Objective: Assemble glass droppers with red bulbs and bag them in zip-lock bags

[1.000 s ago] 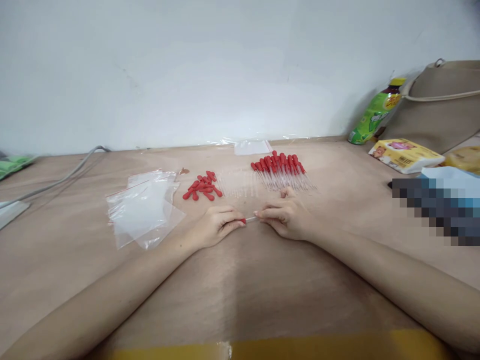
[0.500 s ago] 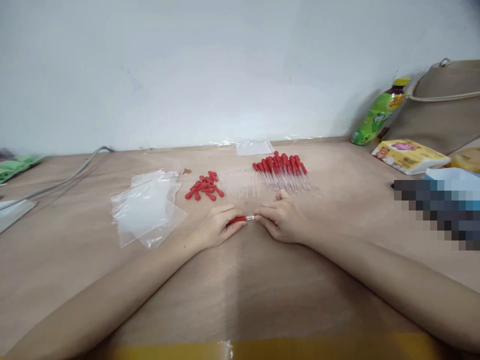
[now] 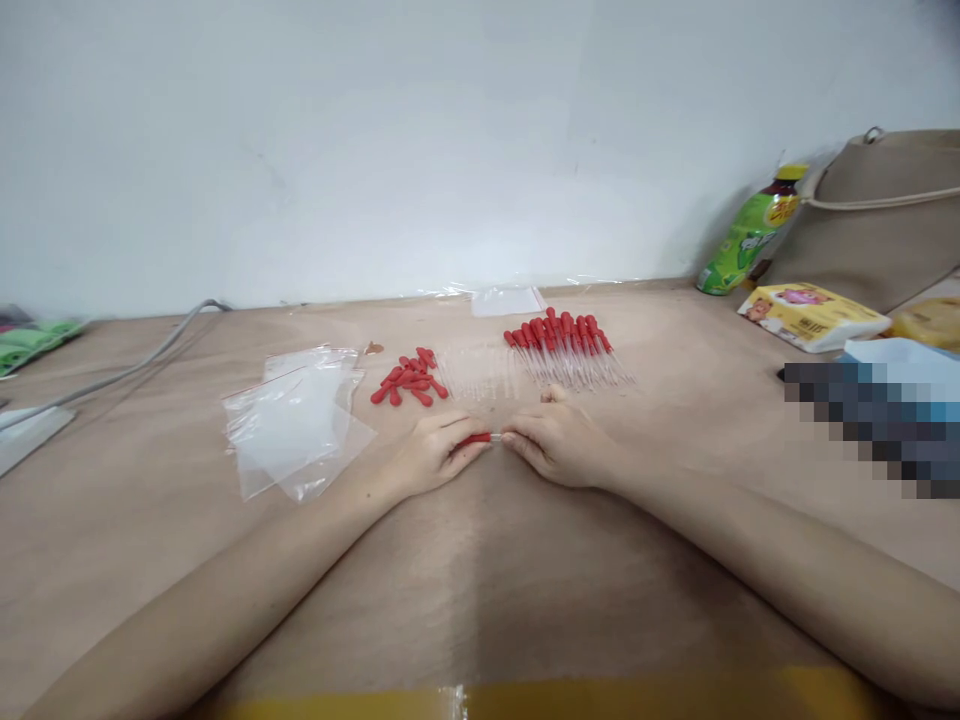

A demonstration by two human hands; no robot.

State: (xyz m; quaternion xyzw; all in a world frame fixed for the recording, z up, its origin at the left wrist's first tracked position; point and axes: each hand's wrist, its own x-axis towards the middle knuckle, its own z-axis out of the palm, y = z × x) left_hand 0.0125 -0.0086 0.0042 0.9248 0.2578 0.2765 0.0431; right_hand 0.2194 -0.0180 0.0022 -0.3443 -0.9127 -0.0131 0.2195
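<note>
My left hand (image 3: pixel 439 452) pinches a red rubber dropper bulb (image 3: pixel 477 438) between thumb and fingers. From the bulb's open end a clear glass tube (image 3: pixel 496 437) runs into my right hand (image 3: pixel 555 440), whose thumb and forefinger are closed on it. Most of the tube is hidden by the fingers. Just beyond my left hand lies a pile of loose red bulbs (image 3: pixel 410 378). Several bare clear tubes (image 3: pixel 480 372) lie side by side next to it. Behind my right hand rest droppers fitted with red bulbs (image 3: pixel 566 335), their tips toward me.
Clear zip bags (image 3: pixel 292 425) lie overlapped at left, near a grey cable (image 3: pixel 161 350). At the right are a green drink bottle (image 3: pixel 750 235), a yellow tissue pack (image 3: pixel 810 317), a beige bag (image 3: pixel 885 220) and a pixelated dark object (image 3: pixel 870 430). A white wall stands behind.
My right hand has moved slightly left, toward my left hand. Less of the clear tube shows between the hands. The view has shifted a little.
</note>
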